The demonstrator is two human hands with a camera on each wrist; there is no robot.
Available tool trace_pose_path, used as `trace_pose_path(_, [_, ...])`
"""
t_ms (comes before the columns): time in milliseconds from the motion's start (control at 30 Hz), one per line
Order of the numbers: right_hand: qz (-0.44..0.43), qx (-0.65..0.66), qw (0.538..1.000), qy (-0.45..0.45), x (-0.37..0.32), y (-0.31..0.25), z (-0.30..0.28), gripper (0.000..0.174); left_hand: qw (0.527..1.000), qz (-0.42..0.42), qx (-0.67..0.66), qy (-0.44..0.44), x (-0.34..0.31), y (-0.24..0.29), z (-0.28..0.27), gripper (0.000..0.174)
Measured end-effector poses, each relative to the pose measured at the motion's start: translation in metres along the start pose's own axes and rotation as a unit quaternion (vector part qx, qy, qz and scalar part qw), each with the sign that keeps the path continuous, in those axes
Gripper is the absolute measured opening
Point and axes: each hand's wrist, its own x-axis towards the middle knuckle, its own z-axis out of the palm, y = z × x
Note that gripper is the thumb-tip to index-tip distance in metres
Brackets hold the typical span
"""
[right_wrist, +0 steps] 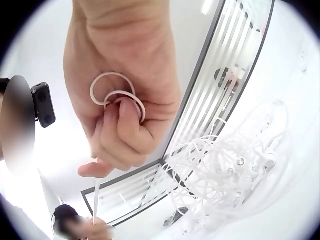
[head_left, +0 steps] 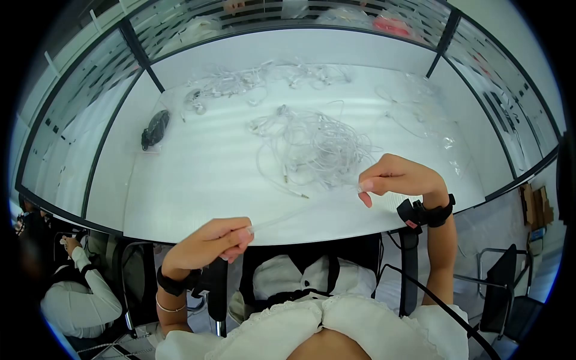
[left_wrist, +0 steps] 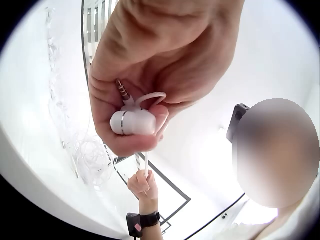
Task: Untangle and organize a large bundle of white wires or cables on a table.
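Observation:
My left hand [head_left: 210, 243], over the table's front edge, grips white wired earphones. In the left wrist view, a white earbud [left_wrist: 134, 122] with a silver ring and a metal audio plug [left_wrist: 122, 90] show between the curled fingers. My right hand [head_left: 402, 177] holds the same white cord [head_left: 282, 221] further right. It stretches fairly straight between the hands. Loops of white cord [right_wrist: 120, 93] stick out of the right palm, seen from the right wrist. Just beyond the hands lies a tangled pile of white earphone cables [head_left: 324, 144], several plugs at its edge.
More white cables [head_left: 231, 84] lie along the back of the white table [head_left: 180, 204]. A dark bundle in clear plastic [head_left: 156, 129] sits at the left, thin clear plastic [head_left: 414, 111] at the right. Glazed partitions enclose the table. Another person [head_left: 78, 294] sits at lower left.

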Motion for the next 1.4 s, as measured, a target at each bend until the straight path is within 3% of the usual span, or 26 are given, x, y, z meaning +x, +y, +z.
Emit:
trace_pose_path(100, [0.022,-0.001,0.999,-0.036,-0.005,0.000,-0.003,0.036,0.997,0.059,0.015,-0.055,0.004,-0.011,-0.001,0.032])
trace_pose_path(300, [0.030,0.011,0.999,-0.017,-0.018,0.008,0.009,0.034,0.997,0.032,0.007,-0.072,0.011,-0.015,0.007,0.032])
trace_pose_path(433, [0.015,0.037,0.996,0.079,-0.024,0.027,0.029,0.034,0.996,0.057,-0.051,-0.040,0.017,-0.029,0.019,0.031])
trace_pose_path(533, [-0.001,0.054,0.984,0.168,-0.020,0.025,0.033,0.037,0.998,0.024,-0.053,-0.028,0.023,-0.019,0.017,0.033])
trace_pose_path(667, [0.024,0.045,0.980,0.194,-0.005,0.016,0.017,0.044,0.984,0.127,-0.128,0.006,0.037,-0.022,-0.007,0.034])
trace_pose_path(767, [-0.013,0.218,0.945,0.242,0.016,0.001,0.019,0.043,0.956,0.171,-0.233,0.045,0.048,-0.013,-0.015,0.033])
trace_pose_path(900, [-0.131,0.375,0.889,0.230,0.056,-0.022,0.036,0.039,0.915,0.220,-0.282,0.189,0.079,-0.015,-0.002,0.033])
trace_pose_path(967, [-0.155,0.363,0.881,0.260,0.074,-0.025,0.049,0.036,0.909,0.246,-0.240,0.237,0.093,-0.022,0.009,0.034])
trace_pose_path(1100, [-0.147,0.062,0.933,0.323,0.102,-0.014,0.078,0.032,0.917,0.246,-0.206,0.237,0.109,-0.022,0.024,0.035])
trace_pose_path(1167, [-0.131,-0.029,0.945,0.299,0.103,-0.019,0.087,0.027,0.918,0.243,-0.202,0.241,0.111,-0.025,0.028,0.034])
trace_pose_path(1300, [-0.122,-0.196,0.928,0.292,0.093,-0.013,0.094,0.022,0.923,0.212,-0.221,0.234,0.110,-0.020,0.035,0.034])
trace_pose_path(1400, [-0.108,-0.217,0.921,0.305,0.083,-0.014,0.094,0.020,0.937,0.210,-0.218,0.173,0.106,-0.016,0.035,0.036])
